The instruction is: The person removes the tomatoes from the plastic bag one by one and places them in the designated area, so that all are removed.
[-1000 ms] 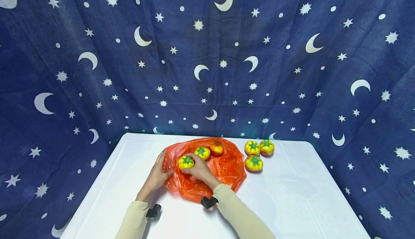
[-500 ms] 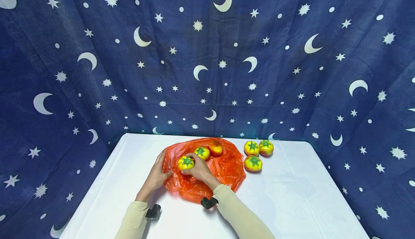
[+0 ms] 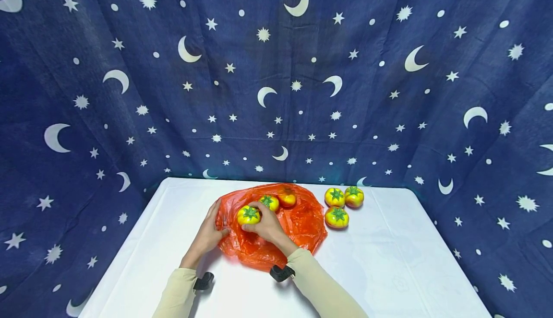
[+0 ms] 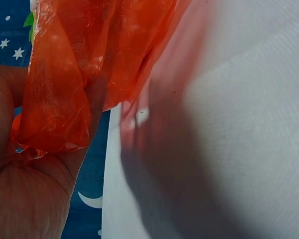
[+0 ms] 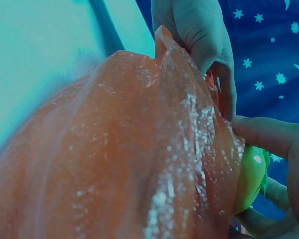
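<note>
In the head view a red plastic bag (image 3: 302, 222) lies spread on the table. My left hand (image 3: 210, 233) grips its left edge; in the left wrist view the thin film runs between thumb and fingers of that hand (image 4: 35, 194). My right hand (image 3: 269, 225) holds a yellow-red tomato (image 3: 248, 215) with a green star-shaped top, over the bag's left part. From the right wrist view, the bag film (image 5: 139, 149) covers part of this tomato (image 5: 251, 174). Just behind it sits a second tomato (image 3: 270, 202), and a third tomato (image 3: 287, 198) shows partly through the film.
Right of the bag, on the white tabletop (image 3: 389, 260), are a front tomato (image 3: 336, 217), a back-left tomato (image 3: 334, 197) and a back-right tomato (image 3: 354, 196). A dark blue curtain (image 3: 242, 135) with moons and stars hangs behind the table.
My right hand and its tomato have risen very slightly, and the right wrist has shifted a little to the right. The left hand keeps its place at the bag's edge.
</note>
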### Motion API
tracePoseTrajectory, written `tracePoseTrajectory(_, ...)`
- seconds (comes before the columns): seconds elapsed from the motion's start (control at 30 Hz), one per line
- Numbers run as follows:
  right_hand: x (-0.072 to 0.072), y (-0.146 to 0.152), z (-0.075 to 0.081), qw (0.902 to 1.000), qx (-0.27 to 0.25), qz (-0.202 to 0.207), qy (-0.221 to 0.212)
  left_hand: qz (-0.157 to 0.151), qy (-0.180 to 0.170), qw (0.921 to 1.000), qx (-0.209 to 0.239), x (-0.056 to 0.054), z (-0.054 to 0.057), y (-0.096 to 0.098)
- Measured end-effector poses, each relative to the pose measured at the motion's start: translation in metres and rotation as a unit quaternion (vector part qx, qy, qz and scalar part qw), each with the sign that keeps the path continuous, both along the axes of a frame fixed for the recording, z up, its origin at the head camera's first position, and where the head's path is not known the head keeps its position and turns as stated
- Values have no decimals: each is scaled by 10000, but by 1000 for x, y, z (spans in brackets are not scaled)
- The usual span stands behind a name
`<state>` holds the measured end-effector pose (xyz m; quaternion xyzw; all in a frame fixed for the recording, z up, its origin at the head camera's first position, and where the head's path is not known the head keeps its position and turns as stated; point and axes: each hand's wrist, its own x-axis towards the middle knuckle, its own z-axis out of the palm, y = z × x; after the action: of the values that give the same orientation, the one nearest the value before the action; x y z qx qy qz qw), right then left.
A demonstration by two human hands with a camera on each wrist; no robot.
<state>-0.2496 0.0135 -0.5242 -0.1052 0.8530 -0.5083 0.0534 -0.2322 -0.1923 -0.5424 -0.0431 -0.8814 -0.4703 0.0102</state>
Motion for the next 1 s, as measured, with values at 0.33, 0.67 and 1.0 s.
tracePoseTrajectory(0.33,11,7,9,9999,-125,-61,-103,30,-75,10000,36,0,-1,1)
tracePoseTrajectory(0.67,24,17,27,9982,-535,15,268,41,27,10000,-41,1,-1,1)
tracePoseTrajectory(1.0,33,32,43,9950,-813,35,581,9,31,10000,-51,-1,-3,0)
